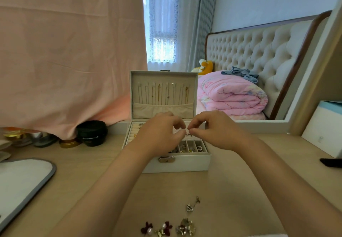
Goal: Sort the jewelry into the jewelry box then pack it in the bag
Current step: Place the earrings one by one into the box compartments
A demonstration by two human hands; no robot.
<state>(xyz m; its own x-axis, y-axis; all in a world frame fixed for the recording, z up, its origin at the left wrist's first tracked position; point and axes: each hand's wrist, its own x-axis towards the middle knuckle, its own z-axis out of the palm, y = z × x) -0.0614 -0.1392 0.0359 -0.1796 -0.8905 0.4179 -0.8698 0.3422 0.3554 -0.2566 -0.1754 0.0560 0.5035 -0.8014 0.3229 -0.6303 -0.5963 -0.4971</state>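
A white jewelry box point(185, 163) stands open on the desk, its lid upright with thin necklaces point(164, 93) hanging inside. Small compartments at its front right hold rings and earrings point(192, 148). My left hand point(159, 134) and my right hand point(216, 129) hover over the box's tray, fingertips meeting on a small piece of jewelry point(187, 133). Loose pieces lie on the desk near me: a silver earring point(192, 204), dark red flower earrings with pearls point(157, 228) and a silver-gold cluster point(186, 227).
A white pad with a grey rim point(22, 183) lies at the left. Black round case point(92, 133) and gold tins point(69, 143) sit under a pink cloth at the back left. A mirror frame point(259, 124) stands behind; a dark object point(331, 162) at the right edge.
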